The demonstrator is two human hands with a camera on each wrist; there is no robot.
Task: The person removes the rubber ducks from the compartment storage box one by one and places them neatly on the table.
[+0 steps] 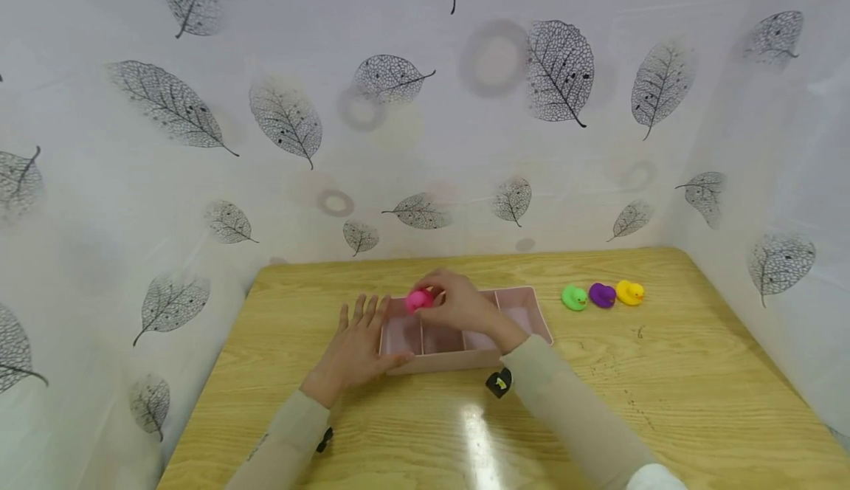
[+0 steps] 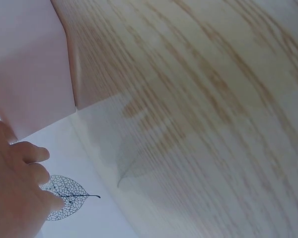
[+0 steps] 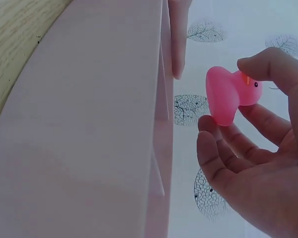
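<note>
A pink rubber duck [image 3: 222, 94] is pinched between the thumb and fingers of my right hand [image 1: 458, 304]. In the head view this duck is over the left end of a pale pink divided box [image 1: 458, 361], above its leftmost compartments. The right wrist view shows it clear of the box wall. My left hand [image 1: 355, 350] rests against the box's left end, its fingers spread and fairly straight, the thumb along the front wall. In the left wrist view only part of that hand shows beside the box.
To the right of the box, a green duck [image 1: 574, 298], a purple duck [image 1: 602, 295] and a yellow duck [image 1: 629, 293] stand in a row on the wooden table [image 1: 664, 387]. A leaf-patterned white curtain [image 1: 451, 143] hangs behind the table and at its sides.
</note>
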